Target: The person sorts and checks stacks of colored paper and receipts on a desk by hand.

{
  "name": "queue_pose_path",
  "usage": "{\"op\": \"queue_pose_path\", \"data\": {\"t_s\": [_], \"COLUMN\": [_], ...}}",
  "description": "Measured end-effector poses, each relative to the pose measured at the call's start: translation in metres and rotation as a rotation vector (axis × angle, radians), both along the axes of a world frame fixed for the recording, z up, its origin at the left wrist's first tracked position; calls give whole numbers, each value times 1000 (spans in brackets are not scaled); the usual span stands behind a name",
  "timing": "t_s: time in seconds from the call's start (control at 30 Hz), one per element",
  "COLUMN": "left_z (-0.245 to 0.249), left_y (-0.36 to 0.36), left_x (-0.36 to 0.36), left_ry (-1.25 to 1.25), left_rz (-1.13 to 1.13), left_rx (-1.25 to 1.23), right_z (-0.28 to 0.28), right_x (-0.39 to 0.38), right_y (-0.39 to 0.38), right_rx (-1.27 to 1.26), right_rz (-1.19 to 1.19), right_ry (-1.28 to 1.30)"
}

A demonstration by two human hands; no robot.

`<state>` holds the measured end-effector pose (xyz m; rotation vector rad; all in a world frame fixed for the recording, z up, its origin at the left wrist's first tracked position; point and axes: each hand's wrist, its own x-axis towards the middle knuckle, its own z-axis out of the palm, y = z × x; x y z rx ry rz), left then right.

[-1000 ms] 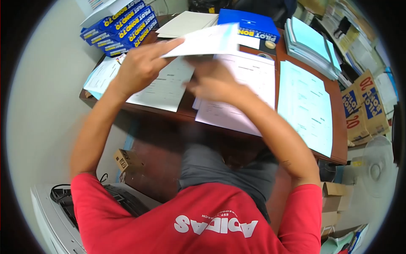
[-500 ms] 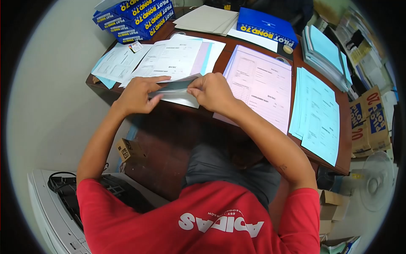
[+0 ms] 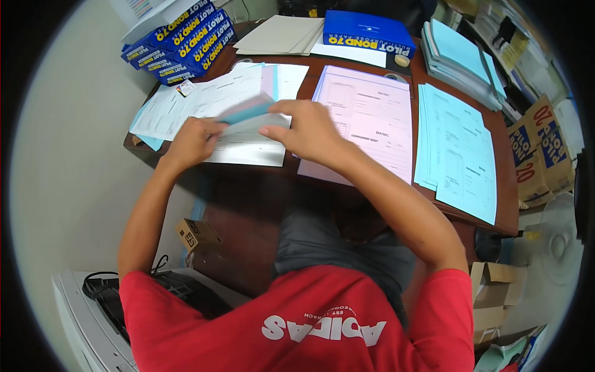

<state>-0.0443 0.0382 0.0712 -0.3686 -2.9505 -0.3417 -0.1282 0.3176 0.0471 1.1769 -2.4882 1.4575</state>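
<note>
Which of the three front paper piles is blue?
The light blue pile of printed sheets at the right end. The middle pile is pale pink; the left pile is mostly white.

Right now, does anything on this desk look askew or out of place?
Only mildly: the light blue stack is fanned unevenly, and its lowest sheet reaches the front edge of the desk. Other piles lie fairly orderly. The left hand and right hand pinch a few sheets.
</note>
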Motion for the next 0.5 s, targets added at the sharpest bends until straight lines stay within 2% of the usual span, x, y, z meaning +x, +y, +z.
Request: {"op": "queue_pose_path", "data": {"t_s": [0.03,0.17,0.23,0.27,0.33,0.37,0.43,0.47,0.5], "left_z": [-1,19,42,52,71,78,87,82,75], "left_y": [-6,-25,-15,-7,19,38,86,99,110], "left_x": [-1,-4,-4,-8,-16,-18,-19,-23,-28], "left_ry": [50,196,407,405,620,619,658,659,671], "left_rz": [71,166,159,152,-102,-114,-110,-129,-227], "left_rx": [103,239,268,275,115,124,-45,-34,-79], "right_z": [8,20,12,8,-3,-8,-12,-11,-9], "right_x": [9,43,56,59,64,64,60,59,58], "right_y": [22,135,171,183,200,202,205,205,204], "right_rx": [-21,378,557,563,658,623,605,577,505], "right_rz": [-36,-95,-120,-126,-49,-63,-63,-49,-68], "right_ry": [302,510,450,448,385,449,426,408,433]}}
